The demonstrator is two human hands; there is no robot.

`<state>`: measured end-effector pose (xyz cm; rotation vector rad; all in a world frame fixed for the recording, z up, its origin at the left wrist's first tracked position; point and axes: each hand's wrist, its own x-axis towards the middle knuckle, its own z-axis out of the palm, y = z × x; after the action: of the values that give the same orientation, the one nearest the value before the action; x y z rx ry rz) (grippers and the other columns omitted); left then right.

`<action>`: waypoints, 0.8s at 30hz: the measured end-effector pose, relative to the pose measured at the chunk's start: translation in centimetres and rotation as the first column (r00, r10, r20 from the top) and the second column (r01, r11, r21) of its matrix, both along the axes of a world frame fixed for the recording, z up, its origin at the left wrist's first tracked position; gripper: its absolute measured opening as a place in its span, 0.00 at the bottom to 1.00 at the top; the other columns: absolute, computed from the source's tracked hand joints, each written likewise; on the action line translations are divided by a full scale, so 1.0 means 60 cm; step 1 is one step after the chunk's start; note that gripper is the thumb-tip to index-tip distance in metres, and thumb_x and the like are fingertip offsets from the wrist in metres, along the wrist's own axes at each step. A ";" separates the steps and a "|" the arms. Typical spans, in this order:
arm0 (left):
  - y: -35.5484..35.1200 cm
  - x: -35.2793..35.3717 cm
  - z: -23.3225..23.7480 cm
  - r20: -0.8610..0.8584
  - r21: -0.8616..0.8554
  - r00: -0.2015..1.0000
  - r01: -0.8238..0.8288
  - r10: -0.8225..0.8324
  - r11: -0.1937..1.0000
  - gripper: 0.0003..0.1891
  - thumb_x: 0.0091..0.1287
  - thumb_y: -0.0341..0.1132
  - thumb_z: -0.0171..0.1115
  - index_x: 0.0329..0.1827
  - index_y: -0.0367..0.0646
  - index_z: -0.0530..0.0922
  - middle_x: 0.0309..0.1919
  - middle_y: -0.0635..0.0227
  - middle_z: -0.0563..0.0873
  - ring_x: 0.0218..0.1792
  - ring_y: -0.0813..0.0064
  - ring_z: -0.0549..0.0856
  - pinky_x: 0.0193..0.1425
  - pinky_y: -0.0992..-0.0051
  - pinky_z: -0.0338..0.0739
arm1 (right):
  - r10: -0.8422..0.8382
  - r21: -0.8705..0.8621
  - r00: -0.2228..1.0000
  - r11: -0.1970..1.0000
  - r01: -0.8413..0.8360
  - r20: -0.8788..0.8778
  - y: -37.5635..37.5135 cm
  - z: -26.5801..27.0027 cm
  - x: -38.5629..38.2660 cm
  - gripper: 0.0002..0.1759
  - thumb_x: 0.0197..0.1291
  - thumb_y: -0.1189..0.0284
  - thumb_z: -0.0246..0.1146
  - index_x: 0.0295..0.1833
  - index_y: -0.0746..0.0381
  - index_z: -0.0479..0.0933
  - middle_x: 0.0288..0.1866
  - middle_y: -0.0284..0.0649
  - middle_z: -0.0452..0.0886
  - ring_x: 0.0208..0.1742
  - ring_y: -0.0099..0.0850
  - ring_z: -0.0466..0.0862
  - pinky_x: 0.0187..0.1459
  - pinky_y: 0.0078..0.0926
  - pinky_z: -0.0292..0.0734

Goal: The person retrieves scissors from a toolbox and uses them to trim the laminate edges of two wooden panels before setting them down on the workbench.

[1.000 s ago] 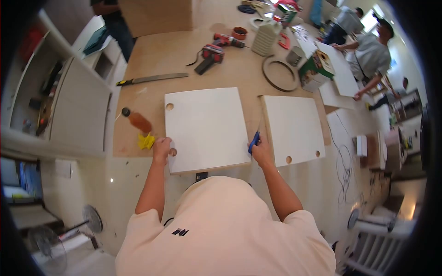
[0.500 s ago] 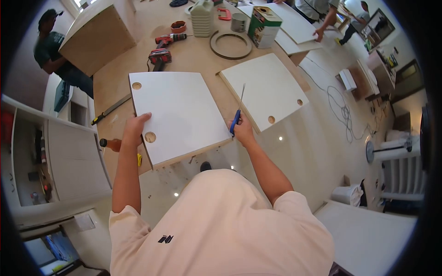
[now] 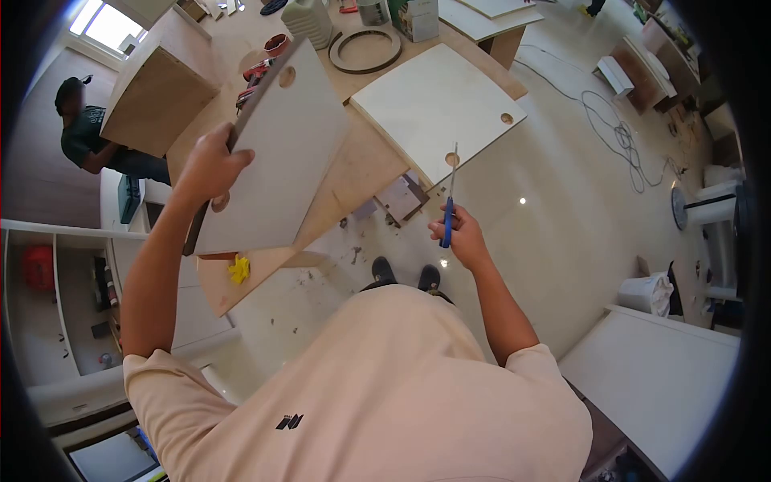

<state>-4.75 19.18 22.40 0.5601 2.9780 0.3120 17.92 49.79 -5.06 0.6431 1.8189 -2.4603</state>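
Above the near left part of the table (image 3: pixel 353 175), the white panel (image 3: pixel 281 153) is now tilting up steeply, where half a second ago it was lying much flatter. The left hand (image 3: pixel 213 163) is gripping its left edge, the thumb pressing on the white face. The right hand (image 3: pixel 464 239), which was staying near the panel's right corner, is now holding blue-handled scissors (image 3: pixel 447 225) apart from it, the blades pointing upward. So the left hand alone seems to be steadying the panel, though the view is not showing whether a lower edge is resting on the table. Beyond the scissors, a second panel (image 3: pixel 438 104) is lying flat.
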 end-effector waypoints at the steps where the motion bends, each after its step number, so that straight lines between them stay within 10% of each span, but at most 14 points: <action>1: -0.012 -0.005 -0.025 -0.009 -0.018 0.999 0.036 -0.036 0.999 0.22 0.55 0.41 0.69 0.45 0.31 0.78 0.35 0.46 0.83 0.40 0.49 0.83 0.47 0.60 0.75 | -0.014 -0.021 1.000 1.000 0.014 -0.003 0.002 -0.006 0.010 0.31 0.59 0.76 0.70 0.65 0.71 0.67 0.38 0.40 0.82 0.34 0.26 0.83 0.40 0.24 0.82; 14: 0.016 -0.041 -0.022 -0.106 -0.104 0.983 0.141 -0.152 0.985 0.28 0.52 0.37 0.74 0.55 0.34 0.76 0.47 0.45 0.84 0.50 0.49 0.83 0.56 0.61 0.76 | 0.162 0.024 0.986 0.986 -0.163 0.040 0.011 -0.015 0.074 0.29 0.58 0.71 0.72 0.63 0.68 0.71 0.36 0.39 0.83 0.32 0.25 0.82 0.38 0.22 0.79; 24: 0.003 0.036 0.046 -0.024 -0.090 0.936 0.347 -0.350 0.934 0.21 0.53 0.27 0.72 0.48 0.35 0.74 0.35 0.47 0.82 0.38 0.47 0.80 0.48 0.61 0.74 | 0.236 -0.065 0.953 0.972 -0.228 0.190 -0.082 -0.067 0.112 0.34 0.57 0.62 0.74 0.63 0.70 0.71 0.36 0.40 0.84 0.31 0.24 0.81 0.34 0.20 0.75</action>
<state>-2.59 19.34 25.16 1.0746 2.8340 0.1431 24.64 44.88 -9.06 0.6062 1.6603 -2.1941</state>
